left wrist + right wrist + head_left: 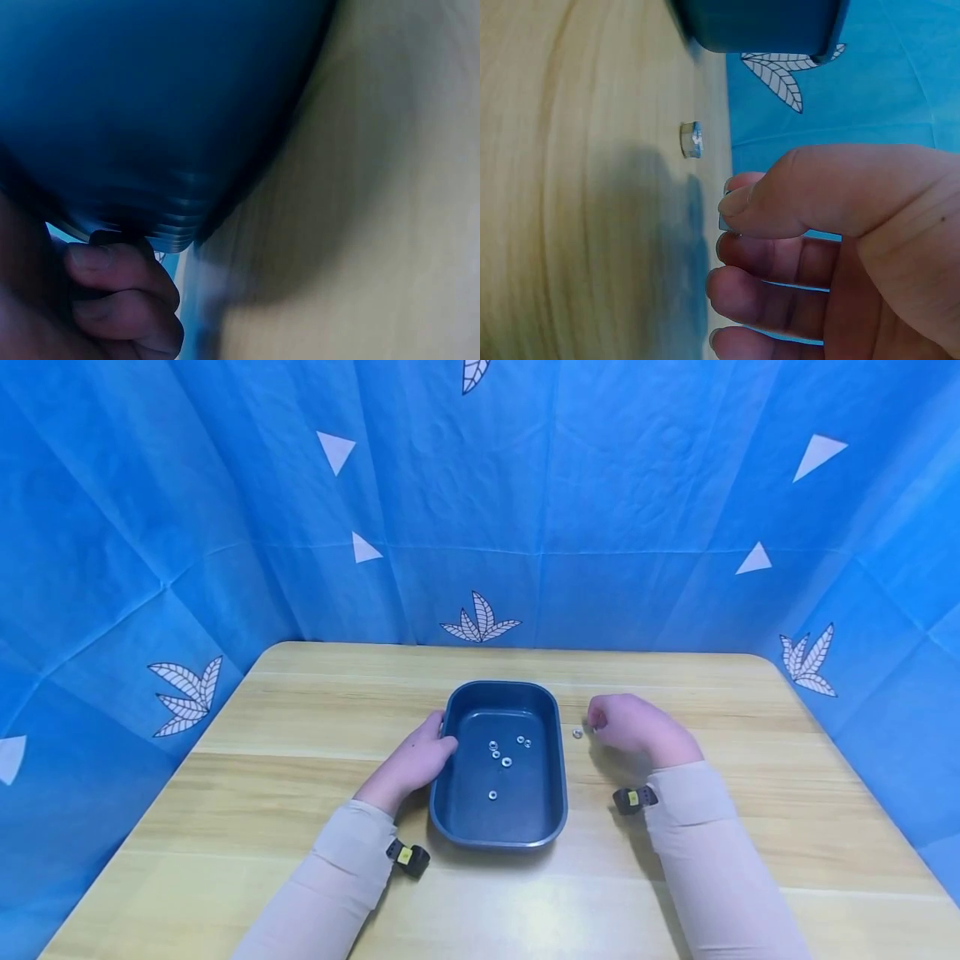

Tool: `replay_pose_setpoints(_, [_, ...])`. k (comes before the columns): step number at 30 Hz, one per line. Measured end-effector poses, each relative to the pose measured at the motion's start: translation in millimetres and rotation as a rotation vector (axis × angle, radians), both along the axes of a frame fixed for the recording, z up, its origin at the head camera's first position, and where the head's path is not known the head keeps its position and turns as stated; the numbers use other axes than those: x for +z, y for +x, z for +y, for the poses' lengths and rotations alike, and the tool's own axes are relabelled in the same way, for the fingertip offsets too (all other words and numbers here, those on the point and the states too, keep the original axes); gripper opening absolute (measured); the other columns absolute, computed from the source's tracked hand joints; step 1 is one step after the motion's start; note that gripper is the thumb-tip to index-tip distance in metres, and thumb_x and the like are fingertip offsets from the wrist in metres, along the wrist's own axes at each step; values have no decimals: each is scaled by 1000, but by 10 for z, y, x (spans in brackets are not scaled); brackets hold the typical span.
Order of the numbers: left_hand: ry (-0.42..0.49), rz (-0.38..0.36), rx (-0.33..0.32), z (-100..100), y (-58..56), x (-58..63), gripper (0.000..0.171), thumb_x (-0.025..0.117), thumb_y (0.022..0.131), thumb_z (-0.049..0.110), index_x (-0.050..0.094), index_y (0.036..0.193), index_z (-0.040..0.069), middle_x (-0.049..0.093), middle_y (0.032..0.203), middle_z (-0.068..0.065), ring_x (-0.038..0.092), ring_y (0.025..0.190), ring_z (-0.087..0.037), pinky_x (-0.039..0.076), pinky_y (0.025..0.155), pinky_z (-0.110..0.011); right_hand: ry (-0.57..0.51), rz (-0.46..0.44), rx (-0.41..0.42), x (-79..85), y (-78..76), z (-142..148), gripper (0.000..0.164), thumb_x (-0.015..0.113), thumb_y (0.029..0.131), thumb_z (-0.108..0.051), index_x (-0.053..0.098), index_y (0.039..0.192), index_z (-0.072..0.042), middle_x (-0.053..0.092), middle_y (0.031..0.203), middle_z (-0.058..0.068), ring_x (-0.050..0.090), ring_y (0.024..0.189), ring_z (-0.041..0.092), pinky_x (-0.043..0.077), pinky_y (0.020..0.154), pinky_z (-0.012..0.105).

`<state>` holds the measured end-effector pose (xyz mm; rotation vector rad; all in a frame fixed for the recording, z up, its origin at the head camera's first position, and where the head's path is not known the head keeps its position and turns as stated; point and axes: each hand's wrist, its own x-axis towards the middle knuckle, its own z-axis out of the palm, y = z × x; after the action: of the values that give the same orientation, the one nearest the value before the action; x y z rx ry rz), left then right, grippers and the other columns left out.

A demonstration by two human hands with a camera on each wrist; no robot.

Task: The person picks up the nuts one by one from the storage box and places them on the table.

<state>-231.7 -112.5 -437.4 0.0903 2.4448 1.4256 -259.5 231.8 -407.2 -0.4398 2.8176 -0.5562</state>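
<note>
A dark blue rectangular tray [498, 835] with rounded corners stands on the table. Inside it lie several small silver nuts [507, 762]. My left hand [414, 758] grips the tray's left rim, thumb over the edge; the left wrist view shows curled fingers [131, 319] against the tray's outer wall [165, 90]. Right of the tray, my right hand [633, 725] is just above the wood. Between its thumb and index finger it pinches a small metal nut [724, 223], mostly covered by the fingertips. Another nut [691, 140] lies on the table between that hand and the tray.
The light wooden table [300, 710] reaches back to a blue curtain [540, 510] with white leaves and triangles, which also hangs at both sides. Each wrist wears a dark strap with a small camera [411, 858].
</note>
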Motion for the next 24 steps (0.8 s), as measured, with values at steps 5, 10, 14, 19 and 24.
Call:
replay_pose_setpoints(5, [7,-7,1,-10,10,4,62,44,101,27,27,158,11,35,160,-10,31,146,-36,27,113,-66,18,-28,-3,-17,-11,-21,21,60,84,-5,68,103,-11,67,102,4,60,94,25,50,86,49])
replay_pose_setpoints(10, [10,-6,-2,-18,8,-8,61,44,101,25,28,158,11,35,160,-10,32,146,-36,27,113,-65,18,-43,-3,-46,-14,-22,21,61,84,-5,67,104,-11,67,103,5,60,95,26,50,88,51])
replay_pose_setpoints(14, [7,-4,-3,-17,7,-4,61,45,101,26,29,158,11,36,160,-10,32,146,-36,27,113,-65,13,-26,2,-69,-16,-13,18,62,86,-6,67,102,-11,67,101,5,60,94,26,50,88,51])
replay_pose_setpoints(19, [5,-2,-6,-12,7,7,61,45,101,26,30,157,11,36,160,-10,32,146,-36,27,113,-66,13,-17,6,-86,-24,-8,16,62,88,-8,67,103,-11,67,101,5,61,94,26,50,87,51])
replay_pose_setpoints(24, [5,-4,0,-12,4,14,61,46,100,26,30,158,11,36,160,-10,32,146,-36,27,113,-65,20,-24,-6,-81,-39,-6,20,62,88,-7,68,107,-10,68,106,7,62,100,28,50,90,52])
